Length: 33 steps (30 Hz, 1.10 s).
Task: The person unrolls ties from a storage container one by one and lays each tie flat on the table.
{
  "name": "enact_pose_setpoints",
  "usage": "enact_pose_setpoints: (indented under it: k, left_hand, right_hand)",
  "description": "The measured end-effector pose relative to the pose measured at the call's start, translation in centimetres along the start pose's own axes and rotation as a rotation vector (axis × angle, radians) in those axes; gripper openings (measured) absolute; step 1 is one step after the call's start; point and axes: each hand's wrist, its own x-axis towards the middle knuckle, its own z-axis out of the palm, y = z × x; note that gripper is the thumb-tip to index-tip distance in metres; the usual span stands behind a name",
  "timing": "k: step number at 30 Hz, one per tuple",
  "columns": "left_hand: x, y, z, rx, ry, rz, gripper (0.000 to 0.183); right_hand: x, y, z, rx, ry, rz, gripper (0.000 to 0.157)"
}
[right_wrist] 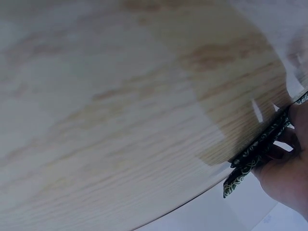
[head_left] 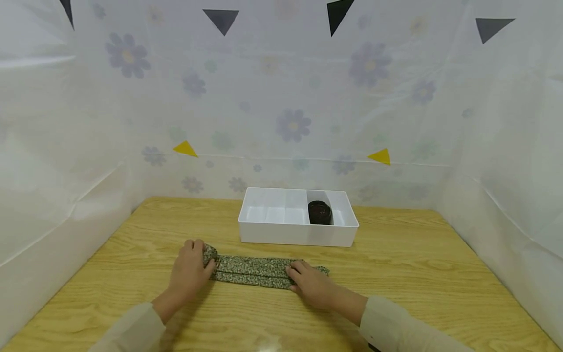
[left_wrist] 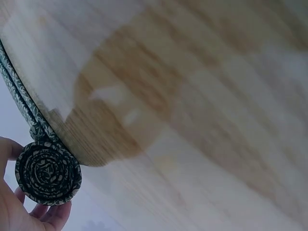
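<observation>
A green necktie (head_left: 255,268) with a small pale pattern lies in a doubled strip across the wooden table, its left end wound into a coil. My left hand (head_left: 189,271) grips that coil, fingers on the far side and thumb on the near side. In the left wrist view the tight spiral of the coil (left_wrist: 48,173) shows edge-on. Toward the strip's other end, my right hand (head_left: 314,286) holds the tie between fingers and thumb. A short tail sticks out past that hand; in the right wrist view the loose end (right_wrist: 236,183) shows its layers slightly apart.
Behind the necktie stands a white divided box (head_left: 296,234). A dark rolled item (head_left: 319,213) sits in one of its right-hand compartments. White sheeting (head_left: 290,98) with printed flowers encloses the wooden table (head_left: 418,274) at the back and sides.
</observation>
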Motion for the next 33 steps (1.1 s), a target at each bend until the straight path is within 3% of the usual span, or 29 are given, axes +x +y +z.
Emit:
enact_pose_setpoints:
  k: [9,15,26,33]
  left_hand:
    - [0.3,-0.7,-0.7,-0.122,-0.117,-0.107,0.027]
    - [0.4,-0.8,-1.2,-0.161,-0.132,-0.148,0.026]
    - [0.1,-1.2,-1.5,-0.113,-0.033,-0.118,0.018]
    - [-0.1,-1.7,-1.2,-0.017,0.116,0.015,0.008]
  right_hand:
    - [0.0,0.1,0.3,-0.013,0.014,-0.003,0.039]
    - [-0.1,0.1,0.5,0.017,0.03,-0.013,0.039]
    - [-0.1,0.2,0.6,0.028,0.03,-0.007,0.039]
    - [0.0,0.2,0.6,0.018,0.023,-0.006,0.039]
